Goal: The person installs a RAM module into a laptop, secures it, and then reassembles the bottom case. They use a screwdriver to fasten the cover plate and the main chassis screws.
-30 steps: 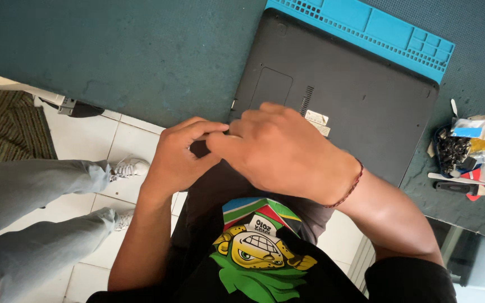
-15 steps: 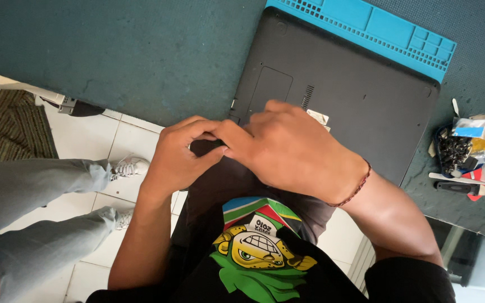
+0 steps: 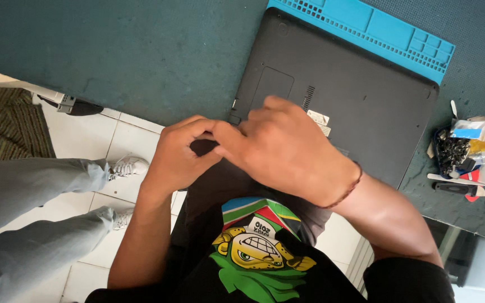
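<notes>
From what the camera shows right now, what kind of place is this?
Probably a small electronics repair bench. A dark laptop lies bottom-up on a blue repair mat, with both hands at its near edge. A small bag of parts and hand tools lie on the green table.

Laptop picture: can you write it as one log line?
left hand at laptop near edge | right hand on its underside | blue mat beneath | tools right

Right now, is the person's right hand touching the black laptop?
Touching. In the head view the right hand lies on the underside of the black laptop, near its front edge, with no gap visible between fingers and case.
</notes>
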